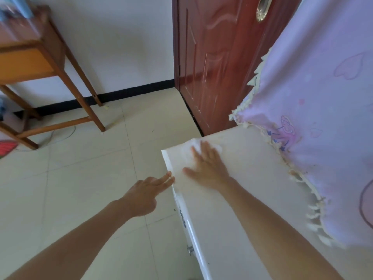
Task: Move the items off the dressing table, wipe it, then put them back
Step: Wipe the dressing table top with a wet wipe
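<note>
One right hand (207, 168) presses a white cloth (194, 142) on the dressing table (252, 188).

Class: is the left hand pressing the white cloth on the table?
No, the right hand presses the white cloth; the left hand only touches the edge of the dressing table.

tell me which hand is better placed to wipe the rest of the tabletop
Right. The right hand lies flat on the white cloth on the dressing table, so it can likely sweep on. The left hand has no cloth and only touches the front edge.
</note>
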Tool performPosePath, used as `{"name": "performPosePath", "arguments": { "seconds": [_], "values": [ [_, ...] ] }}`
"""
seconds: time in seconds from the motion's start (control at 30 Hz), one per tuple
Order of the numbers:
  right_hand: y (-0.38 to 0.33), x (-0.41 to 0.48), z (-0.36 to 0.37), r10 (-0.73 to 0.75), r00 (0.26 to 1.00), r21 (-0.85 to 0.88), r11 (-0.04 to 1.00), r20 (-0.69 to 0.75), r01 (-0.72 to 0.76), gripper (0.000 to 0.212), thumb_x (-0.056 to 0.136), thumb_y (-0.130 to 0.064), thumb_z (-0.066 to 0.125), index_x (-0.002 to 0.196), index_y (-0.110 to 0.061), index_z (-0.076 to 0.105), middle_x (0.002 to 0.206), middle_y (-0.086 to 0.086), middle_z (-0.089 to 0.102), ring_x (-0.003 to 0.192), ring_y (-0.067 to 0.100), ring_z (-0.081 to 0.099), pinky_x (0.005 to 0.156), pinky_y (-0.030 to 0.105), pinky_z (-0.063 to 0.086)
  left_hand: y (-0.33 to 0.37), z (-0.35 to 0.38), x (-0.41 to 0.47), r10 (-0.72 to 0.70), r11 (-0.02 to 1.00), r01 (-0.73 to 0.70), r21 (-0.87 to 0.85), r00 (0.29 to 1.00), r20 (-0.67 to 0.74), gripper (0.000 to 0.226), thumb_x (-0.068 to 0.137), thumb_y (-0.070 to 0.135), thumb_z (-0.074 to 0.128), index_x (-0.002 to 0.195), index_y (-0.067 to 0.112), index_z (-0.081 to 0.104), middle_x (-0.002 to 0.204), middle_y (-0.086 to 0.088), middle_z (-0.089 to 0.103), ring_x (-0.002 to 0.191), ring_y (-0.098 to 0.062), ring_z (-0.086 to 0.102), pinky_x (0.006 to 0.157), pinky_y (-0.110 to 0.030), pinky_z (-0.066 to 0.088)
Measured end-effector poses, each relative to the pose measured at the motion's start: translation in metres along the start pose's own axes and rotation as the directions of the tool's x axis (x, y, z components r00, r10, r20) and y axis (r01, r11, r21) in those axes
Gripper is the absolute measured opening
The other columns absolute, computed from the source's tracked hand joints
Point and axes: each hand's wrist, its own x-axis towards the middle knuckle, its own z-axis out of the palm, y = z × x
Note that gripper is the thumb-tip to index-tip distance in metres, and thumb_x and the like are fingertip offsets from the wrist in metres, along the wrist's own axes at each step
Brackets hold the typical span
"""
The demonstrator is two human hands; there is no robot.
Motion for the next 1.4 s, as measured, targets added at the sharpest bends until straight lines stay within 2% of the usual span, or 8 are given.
{"name": "performPosePath", "arguments": {
  "seconds": [0.23, 0.5, 0.6, 0.73, 0.87, 1.07, 1.3, 1.4],
  "values": [
    [-0.03, -0.087, 0.022, -0.269, 0.954, -0.086, 0.956, 0.131, 0.281, 0.08, 0.087, -0.063, 0.028, 0.145, -0.021, -0.008, 0.152, 0.011, -0.021, 0.14, 0.022, -0.024, 0.113, 0.038, -0.014, 0.002, -0.011, 0.0, -0.05, 0.998, 0.047, 0.041, 0.996, 0.077, 0.083, 0.079, 0.002, 0.039, 0.145, 0.036, 0.002, 0.155, 0.017, -0.001, 0.138, -0.012, 0.016, 0.104, -0.028, 0.031],
    [-0.023, -0.17, 0.036, 0.135, 0.99, -0.095, 0.986, -0.043, -0.139, 0.076, 0.083, -0.065, 0.018, 0.139, -0.015, 0.036, 0.145, 0.023, 0.031, 0.136, 0.031, 0.03, 0.107, 0.047, 0.03, 0.049, -0.02, 0.004, -0.181, 0.98, 0.198, 0.02, 0.931, -0.317, 0.046, 0.085, 0.01, 0.047, 0.129, 0.023, 0.051, 0.141, 0.004, 0.045, 0.13, -0.018, 0.037, 0.103, -0.034, 0.03],
    [0.018, -0.212, 0.021, 0.499, 0.862, 0.085, 0.866, -0.087, -0.493, 0.085, 0.085, -0.064, 0.003, 0.118, -0.012, 0.061, 0.122, 0.024, 0.058, 0.112, 0.033, 0.058, 0.084, 0.038, 0.052, 0.093, -0.006, 0.016, -0.043, 0.999, 0.045, -0.006, 0.895, -0.444, 0.041, 0.081, 0.003, 0.055, 0.121, 0.01, 0.059, 0.137, -0.01, 0.05, 0.124, -0.03, 0.046, 0.098, -0.047, 0.038],
    [0.07, -0.285, 0.05, 0.689, 0.723, 0.169, 0.718, -0.04, -0.675, 0.09, 0.076, -0.075, -0.005, 0.146, -0.017, -0.003, 0.153, 0.023, -0.004, 0.142, 0.035, 0.004, 0.115, 0.04, 0.008, 0.147, 0.015, 0.027, 0.067, 0.997, -0.056, 0.046, 0.946, -0.316, 0.051, 0.09, 0.02, 0.044, 0.141, 0.021, 0.034, 0.152, 0.0, 0.024, 0.137, -0.019, 0.025, 0.107, -0.038, 0.028],
    [0.087, -0.36, 0.069, 0.855, 0.512, 0.179, 0.519, -0.084, -0.836, 0.114, 0.057, -0.078, -0.03, 0.146, -0.013, 0.001, 0.152, 0.025, 0.0, 0.142, 0.035, 0.005, 0.115, 0.042, 0.011, 0.188, 0.039, 0.02, 0.191, 0.981, -0.175, 0.084, 0.948, -0.256, 0.053, 0.092, 0.025, 0.041, 0.143, 0.023, 0.027, 0.153, 0.001, 0.018, 0.139, -0.017, 0.018, 0.109, -0.035, 0.024],
    [0.092, -0.423, 0.086, 0.979, 0.202, 0.279, 0.19, 0.015, -0.941, 0.075, 0.091, -0.056, 0.027, 0.146, -0.013, -0.003, 0.152, 0.025, -0.002, 0.142, 0.033, -0.002, 0.115, 0.041, 0.005, 0.21, 0.062, 0.002, 0.251, 0.968, -0.238, 0.081, 0.94, -0.232, 0.052, 0.092, 0.024, 0.04, 0.142, 0.022, 0.027, 0.153, 0.001, 0.018, 0.14, -0.017, 0.014, 0.11, -0.035, 0.021],
    [-0.019, -0.295, 0.064, 0.708, 0.7, 0.149, 0.705, -0.094, -0.693, 0.083, 0.069, -0.08, 0.033, 0.124, -0.022, 0.057, 0.128, 0.014, 0.057, 0.12, 0.028, 0.053, 0.093, 0.037, 0.048, 0.182, 0.048, -0.014, 0.013, 0.995, -0.049, -0.088, 0.928, -0.373, 0.043, 0.086, 0.008, 0.053, 0.129, 0.007, 0.05, 0.142, -0.013, 0.042, 0.132, -0.032, 0.031, 0.104, -0.049, 0.03],
    [-0.047, -0.29, 0.075, 0.455, 0.89, 0.196, 0.875, -0.018, -0.443, 0.079, 0.082, -0.066, 0.028, 0.142, -0.015, 0.028, 0.151, 0.021, 0.018, 0.14, 0.034, 0.018, 0.112, 0.05, 0.007, 0.183, 0.046, -0.026, -0.038, 0.995, -0.003, -0.1, 0.912, -0.409, 0.042, 0.086, 0.007, 0.053, 0.127, 0.005, 0.052, 0.14, -0.014, 0.044, 0.132, -0.033, 0.031, 0.104, -0.051, 0.029]
  ]
}}
